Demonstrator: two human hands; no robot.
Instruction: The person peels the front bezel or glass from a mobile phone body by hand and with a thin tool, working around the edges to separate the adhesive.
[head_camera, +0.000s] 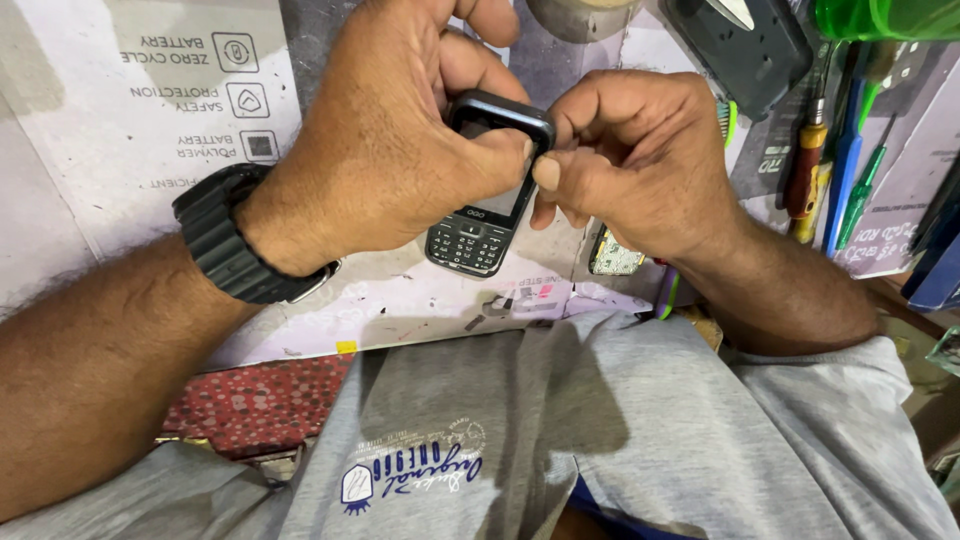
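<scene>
In the head view, the left hand (385, 140) is closed around the top of a dark keypad phone (487, 190), thumb pressed across the upper frame at about one o'clock from the wrist. The right hand (640, 165), at three o'clock from the phone, is curled almost shut, its thumb tip touching the phone's upper right edge. The phone stands tilted above white cardboard sheets (130, 120). Screwdrivers (825, 170) lie at three o'clock, well apart. A black wristwatch (230, 245) circles the left wrist.

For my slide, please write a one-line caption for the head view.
Both hands, left hand and right hand, grip a black keypad phone over a cluttered bench beside screwdrivers.
</scene>
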